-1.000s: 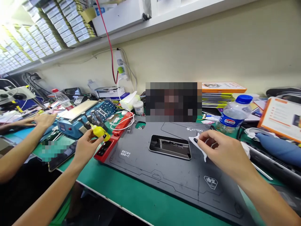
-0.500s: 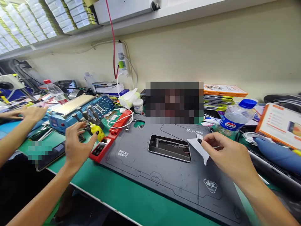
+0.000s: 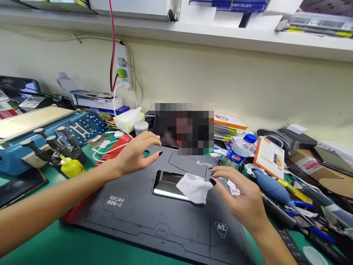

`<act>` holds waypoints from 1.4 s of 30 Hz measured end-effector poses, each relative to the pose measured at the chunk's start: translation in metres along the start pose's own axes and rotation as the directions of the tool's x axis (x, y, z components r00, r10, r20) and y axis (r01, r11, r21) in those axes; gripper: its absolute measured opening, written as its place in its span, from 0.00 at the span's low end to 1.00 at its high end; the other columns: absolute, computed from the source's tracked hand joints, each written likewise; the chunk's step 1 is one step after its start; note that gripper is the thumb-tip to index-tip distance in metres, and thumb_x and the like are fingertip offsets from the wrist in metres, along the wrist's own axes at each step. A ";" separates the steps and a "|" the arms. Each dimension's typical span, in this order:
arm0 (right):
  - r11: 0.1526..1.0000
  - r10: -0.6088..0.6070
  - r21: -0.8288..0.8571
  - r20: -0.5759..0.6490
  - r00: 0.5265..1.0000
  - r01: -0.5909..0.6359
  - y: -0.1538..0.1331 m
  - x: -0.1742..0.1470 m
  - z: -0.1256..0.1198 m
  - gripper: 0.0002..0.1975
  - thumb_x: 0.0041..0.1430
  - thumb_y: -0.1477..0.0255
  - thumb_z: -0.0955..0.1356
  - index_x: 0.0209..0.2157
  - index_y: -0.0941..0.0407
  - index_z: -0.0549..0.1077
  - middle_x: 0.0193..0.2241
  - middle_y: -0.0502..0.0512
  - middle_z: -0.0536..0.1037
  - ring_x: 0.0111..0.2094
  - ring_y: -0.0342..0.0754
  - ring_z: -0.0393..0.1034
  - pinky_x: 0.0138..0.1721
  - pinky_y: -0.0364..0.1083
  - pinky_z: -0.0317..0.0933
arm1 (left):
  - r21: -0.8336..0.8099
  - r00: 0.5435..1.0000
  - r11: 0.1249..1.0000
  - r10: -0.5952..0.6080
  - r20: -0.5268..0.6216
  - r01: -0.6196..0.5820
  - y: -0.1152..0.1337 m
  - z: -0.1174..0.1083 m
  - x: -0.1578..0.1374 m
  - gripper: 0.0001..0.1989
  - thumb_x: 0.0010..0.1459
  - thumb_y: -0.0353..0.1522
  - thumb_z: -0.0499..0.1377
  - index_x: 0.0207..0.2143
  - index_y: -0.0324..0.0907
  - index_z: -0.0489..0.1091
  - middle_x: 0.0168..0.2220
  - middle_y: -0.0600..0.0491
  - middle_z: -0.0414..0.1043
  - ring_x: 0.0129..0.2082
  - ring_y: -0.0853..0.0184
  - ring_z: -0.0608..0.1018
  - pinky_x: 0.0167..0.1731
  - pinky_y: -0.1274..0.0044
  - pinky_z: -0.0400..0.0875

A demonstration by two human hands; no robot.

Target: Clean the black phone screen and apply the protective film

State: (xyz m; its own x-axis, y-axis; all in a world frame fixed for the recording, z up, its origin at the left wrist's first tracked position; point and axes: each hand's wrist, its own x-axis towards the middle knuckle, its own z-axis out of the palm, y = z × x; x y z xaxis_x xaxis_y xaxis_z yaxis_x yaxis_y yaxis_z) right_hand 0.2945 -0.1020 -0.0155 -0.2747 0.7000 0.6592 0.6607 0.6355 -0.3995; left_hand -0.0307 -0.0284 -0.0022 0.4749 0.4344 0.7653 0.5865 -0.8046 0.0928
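A phone (image 3: pixel 171 186) with a dark, glossy face lies on the grey work mat (image 3: pixel 143 217). Draped over its right end is a crumpled white tissue (image 3: pixel 195 188). My right hand (image 3: pixel 241 193) is just right of the tissue, thumb tip at its corner and fingers apart; whether the thumb touches it is unclear. Past those fingers a second white scrap (image 3: pixel 234 187) shows in part. My left hand (image 3: pixel 140 152) hovers above the mat, up and left of the phone, thumb and fingers spread with nothing between them. Its forearm partly hides a red holder (image 3: pixel 79 208).
At left stand a yellow bottle (image 3: pixel 72 167), black-handled tools (image 3: pixel 55 143) and a blue machine (image 3: pixel 16 154). Behind the mat are a tissue pack (image 3: pixel 129 119), a white jar (image 3: pixel 141 127) and a blurred dark screen (image 3: pixel 165 129). A capped plastic bottle (image 3: pixel 239 151) and cluttered tools line the right.
The view has swung right. The tissue pinched in my right hand earlier now lies across the phone, and those fingers have parted. My left hand has moved right, closer to the phone.
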 end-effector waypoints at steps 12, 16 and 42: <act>0.982 -0.069 -0.106 0.573 0.817 0.158 -0.032 -0.015 0.027 0.16 0.62 0.72 0.71 0.52 0.56 0.81 0.53 0.62 0.85 0.53 0.59 0.80 0.59 0.58 0.74 | -0.176 0.995 0.983 -0.031 0.094 0.047 -0.029 0.024 -0.016 0.05 0.67 0.27 0.57 0.40 0.42 0.72 0.38 0.50 0.80 0.39 0.63 0.80 0.42 0.71 0.77; 0.966 -0.021 -0.195 0.593 0.805 0.169 -0.031 -0.014 0.026 0.21 0.63 0.72 0.71 0.57 0.57 0.79 0.57 0.63 0.83 0.56 0.60 0.79 0.60 0.58 0.73 | -0.242 0.987 0.966 -0.056 0.150 0.092 -0.032 0.023 -0.014 0.05 0.66 0.27 0.56 0.39 0.42 0.71 0.37 0.50 0.79 0.37 0.64 0.79 0.41 0.72 0.76; 0.978 0.010 -0.130 0.806 0.592 0.161 -0.059 0.013 0.053 0.30 0.67 0.60 0.71 0.64 0.61 0.74 0.65 0.68 0.76 0.67 0.61 0.69 0.68 0.57 0.64 | -0.433 0.919 0.823 -0.251 0.305 0.368 -0.037 0.033 -0.012 0.04 0.61 0.30 0.56 0.35 0.44 0.71 0.33 0.54 0.78 0.31 0.68 0.77 0.35 0.75 0.76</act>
State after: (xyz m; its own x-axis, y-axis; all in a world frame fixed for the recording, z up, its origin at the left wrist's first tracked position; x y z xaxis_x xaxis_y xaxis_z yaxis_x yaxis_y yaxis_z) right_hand 0.2148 -0.1127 -0.0170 -0.7192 0.6832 -0.1266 0.6930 0.6921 -0.2017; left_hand -0.0367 0.0093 -0.0360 0.4893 0.7240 0.4861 0.3728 -0.6776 0.6339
